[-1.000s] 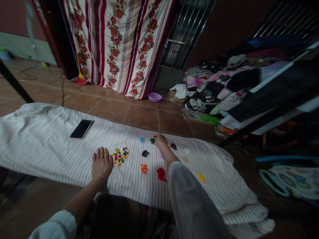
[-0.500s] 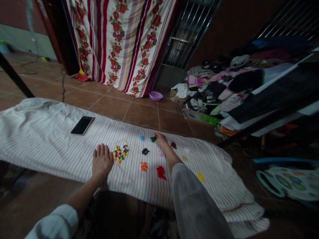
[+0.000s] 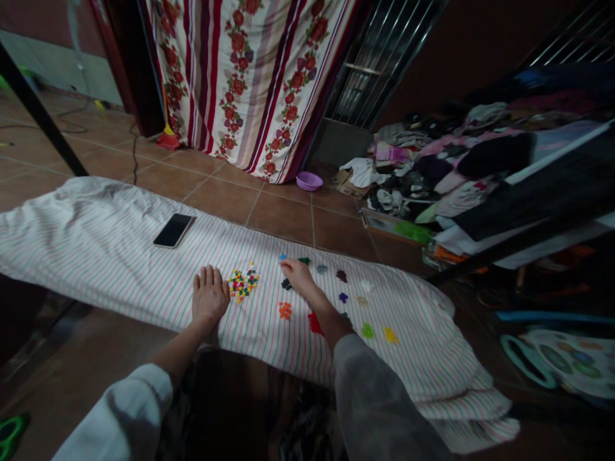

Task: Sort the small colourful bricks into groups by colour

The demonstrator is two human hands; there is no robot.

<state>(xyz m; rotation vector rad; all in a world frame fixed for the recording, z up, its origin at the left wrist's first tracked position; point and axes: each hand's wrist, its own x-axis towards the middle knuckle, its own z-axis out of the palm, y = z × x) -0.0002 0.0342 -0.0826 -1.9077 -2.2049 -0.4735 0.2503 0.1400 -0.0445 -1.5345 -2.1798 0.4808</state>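
Observation:
My left hand lies flat on the striped cloth, fingers stretched out, holding nothing. Just right of its fingers is a mixed heap of small coloured pieces in yellow, red, green and white. My right hand hovers over the sorted piles with its fingers pressed together; anything between them is too small to make out. Its fingertips are by the light blue pieces and black pieces. Dark green pieces show behind it, orange pieces in front. My forearm partly covers the red pieces.
To the right are brown, white, purple, lime green and yellow pieces. A phone lies at the left. Beyond the cloth, a purple basin and heaped clothes are on the floor.
My right hand has moved left from the dark green pieces towards the light blue and black ones. My left hand stays flat beside the mixed heap. The whole view has shifted slightly.

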